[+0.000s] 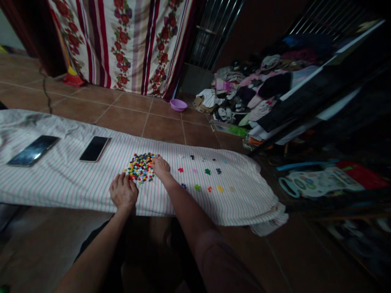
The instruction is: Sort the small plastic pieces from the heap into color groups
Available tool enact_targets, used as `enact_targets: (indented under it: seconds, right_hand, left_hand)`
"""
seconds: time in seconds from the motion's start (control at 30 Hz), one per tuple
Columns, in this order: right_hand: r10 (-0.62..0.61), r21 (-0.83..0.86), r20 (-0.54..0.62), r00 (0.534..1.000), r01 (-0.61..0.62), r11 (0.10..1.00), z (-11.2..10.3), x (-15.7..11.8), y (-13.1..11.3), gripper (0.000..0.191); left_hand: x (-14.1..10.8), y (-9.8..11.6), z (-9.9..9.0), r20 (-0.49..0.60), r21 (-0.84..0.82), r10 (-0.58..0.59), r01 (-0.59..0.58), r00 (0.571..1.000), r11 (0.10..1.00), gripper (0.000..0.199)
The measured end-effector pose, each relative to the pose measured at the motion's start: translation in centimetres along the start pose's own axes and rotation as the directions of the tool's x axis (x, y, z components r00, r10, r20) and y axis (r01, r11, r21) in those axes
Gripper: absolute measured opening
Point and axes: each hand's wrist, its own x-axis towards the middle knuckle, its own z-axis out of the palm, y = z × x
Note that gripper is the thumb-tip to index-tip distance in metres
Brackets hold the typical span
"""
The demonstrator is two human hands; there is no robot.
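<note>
A heap of tiny multicoloured plastic pieces (141, 167) lies on a pink-and-green striped cloth (61, 173). My left hand (124, 191) rests flat on the cloth, with its fingers slightly apart and reaching the lower left edge of the heap. My right hand (161, 167) sits against the heap's right edge, its fingertips hidden, so I cannot tell whether it holds a piece. To the right, several small coloured shapes (207, 171) stand spaced apart in loose rows. Two smartphones (33, 150) (94, 149) lie face up on the cloth to the left.
The cloth's front edge runs just beyond my wrists, and its right end hangs in folds. Beyond it lie a brown tiled floor, a purple bowl (178, 105), a heap of clothes (250, 87), a floral curtain (122, 40) and a toy mat (320, 181).
</note>
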Motion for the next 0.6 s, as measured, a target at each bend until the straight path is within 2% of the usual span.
enact_targets:
  seconds: [0.1, 0.23, 0.37, 0.6]
  right_hand:
    - [0.101, -0.003, 0.027, 0.995, -0.101, 0.995, -0.3, 0.2, -0.2, 0.016]
    - [0.036, 0.078, -0.032, 0.999, -0.033, 0.996, 0.2, 0.1, 0.4, 0.011]
    - [-0.031, 0.252, -0.146, 0.989, 0.067, 0.965, 1.3, -0.4, 1.4, 0.008]
    - [0.071, 0.577, -0.214, 0.974, 0.067, 0.814, 2.5, -2.5, 2.6, 0.009]
  left_hand:
    - [0.0, -0.1, 0.1, 0.015, 0.001, -0.002, 0.002, 1.0, 1.0, 0.03]
    - [-0.1, -0.1, 0.2, 0.04, 0.005, -0.021, 0.021, 0.999, 1.0, 0.031]
    - [-0.1, -0.2, 0.3, 0.055, -0.016, -0.043, 0.044, 0.998, 0.999, 0.032]
    - [0.0, 0.0, 0.1, 0.064, -0.014, -0.059, 0.06, 0.996, 0.998, 0.031]
